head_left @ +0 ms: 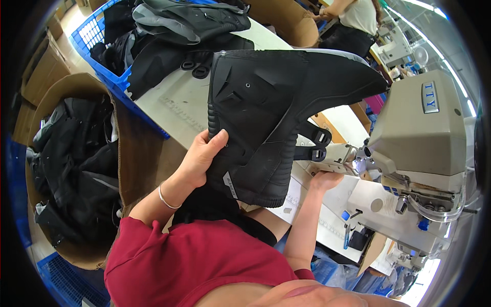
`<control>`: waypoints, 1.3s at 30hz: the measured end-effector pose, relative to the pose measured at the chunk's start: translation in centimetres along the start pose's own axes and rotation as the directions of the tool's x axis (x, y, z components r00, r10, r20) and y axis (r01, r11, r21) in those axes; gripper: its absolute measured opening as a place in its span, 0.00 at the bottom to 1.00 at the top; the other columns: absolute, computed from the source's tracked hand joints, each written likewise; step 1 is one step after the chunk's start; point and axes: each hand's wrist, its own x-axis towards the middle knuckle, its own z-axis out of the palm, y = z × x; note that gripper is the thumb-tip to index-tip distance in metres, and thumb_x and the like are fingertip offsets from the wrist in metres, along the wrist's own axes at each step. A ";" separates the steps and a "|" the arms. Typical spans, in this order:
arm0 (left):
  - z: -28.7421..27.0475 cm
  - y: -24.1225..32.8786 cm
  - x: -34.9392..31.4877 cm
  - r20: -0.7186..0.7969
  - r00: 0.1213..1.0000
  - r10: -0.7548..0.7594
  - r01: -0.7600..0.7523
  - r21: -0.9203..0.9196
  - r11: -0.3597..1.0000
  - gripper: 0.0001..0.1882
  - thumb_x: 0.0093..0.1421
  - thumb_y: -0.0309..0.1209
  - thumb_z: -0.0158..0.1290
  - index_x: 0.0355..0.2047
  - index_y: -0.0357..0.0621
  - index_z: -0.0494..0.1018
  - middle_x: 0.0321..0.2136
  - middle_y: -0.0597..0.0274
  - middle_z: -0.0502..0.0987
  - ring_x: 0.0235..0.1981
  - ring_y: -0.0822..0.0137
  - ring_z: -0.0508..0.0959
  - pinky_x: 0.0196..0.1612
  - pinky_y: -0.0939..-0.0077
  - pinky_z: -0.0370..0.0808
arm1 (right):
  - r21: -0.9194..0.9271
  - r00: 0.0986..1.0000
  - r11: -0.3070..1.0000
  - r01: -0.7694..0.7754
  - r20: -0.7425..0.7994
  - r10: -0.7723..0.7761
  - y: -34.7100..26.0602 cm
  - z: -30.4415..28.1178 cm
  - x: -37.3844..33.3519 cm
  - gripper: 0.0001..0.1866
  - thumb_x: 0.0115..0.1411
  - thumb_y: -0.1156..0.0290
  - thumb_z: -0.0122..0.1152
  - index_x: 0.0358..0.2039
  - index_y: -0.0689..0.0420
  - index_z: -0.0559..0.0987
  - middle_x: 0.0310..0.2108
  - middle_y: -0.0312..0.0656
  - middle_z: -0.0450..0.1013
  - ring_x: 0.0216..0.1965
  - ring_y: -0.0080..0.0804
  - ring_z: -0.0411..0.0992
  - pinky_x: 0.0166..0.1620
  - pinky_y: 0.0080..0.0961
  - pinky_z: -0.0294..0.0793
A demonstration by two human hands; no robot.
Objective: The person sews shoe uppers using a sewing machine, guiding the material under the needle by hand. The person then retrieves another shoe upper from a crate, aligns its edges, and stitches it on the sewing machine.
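Nearest is the person's dark red short-sleeved top [204, 256], with a thin silver bracelet [162, 197] on the left wrist. To the left stands a large brown cardboard box [134, 148], filled with crumpled black and grey pieces [71, 169].

The left hand [202, 158] is closed on the left side of a black boot-shaped upper [255, 117], its thumb lying flat on the face and its fingers mostly hidden behind. The upper is held up in front of the white worktable [163, 100], its narrow end pointing to the far right, a small white label [230, 185] near its lower end. Two black straps with plastic buckles [319, 153] stick out from its right side. The right hand [327, 180] is just below those buckles, at the arm of a beige sewing machine [417, 128]; its fingertips are hidden, so whether it grips anything cannot be told.

A slim blue tool [347, 236] lies close to the worktable's near edge, below the machine.

Farther off, a pile of black and grey pieces [189, 23] covers the worktable's far left corner, beside a blue plastic basket [110, 77]. Beyond the far edge are a tall brown cardboard container [296, 23] and a co-worker in a white top [360, 18].
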 end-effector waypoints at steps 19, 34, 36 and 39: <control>0.8 2.4 -3.1 -0.099 0.994 0.053 -0.042 0.104 0.994 0.22 0.59 0.40 0.57 0.45 0.34 0.71 0.38 0.60 0.77 0.37 0.71 0.77 0.42 0.75 0.75 | -0.121 0.984 0.993 0.000 0.175 0.021 1.6 -1.2 1.4 0.31 0.64 0.50 0.38 0.55 0.64 0.68 0.49 0.51 0.70 0.46 0.45 0.73 0.47 0.41 0.77; -21.6 17.2 -15.1 -0.087 -0.204 0.975 -0.210 0.977 0.043 0.17 0.59 0.30 0.56 0.46 0.31 0.71 0.40 0.58 0.78 0.39 0.70 0.76 0.45 0.75 0.72 | -0.079 0.981 0.997 -0.012 0.191 0.027 -0.1 0.7 0.4 0.26 0.65 0.60 0.39 0.54 0.70 0.66 0.53 0.56 0.65 0.53 0.49 0.67 0.56 0.42 0.67; -25.3 15.7 -17.7 -0.101 -0.040 0.994 0.026 0.994 0.102 0.19 0.58 0.30 0.57 0.47 0.32 0.70 0.40 0.55 0.79 0.40 0.68 0.77 0.45 0.74 0.72 | -0.035 0.974 0.998 0.047 0.224 -0.038 -1.8 0.1 1.3 0.26 0.65 0.60 0.40 0.53 0.70 0.66 0.53 0.57 0.65 0.53 0.50 0.67 0.57 0.43 0.67; -33.3 8.4 -19.1 -0.477 0.435 0.764 0.387 0.865 0.320 0.21 0.52 0.35 0.62 0.43 0.35 0.73 0.36 0.44 0.79 0.40 0.51 0.79 0.43 0.63 0.74 | -0.062 0.966 0.998 0.029 0.260 -0.012 -0.8 -1.1 2.6 0.26 0.66 0.60 0.40 0.54 0.69 0.66 0.54 0.56 0.65 0.54 0.49 0.66 0.57 0.43 0.67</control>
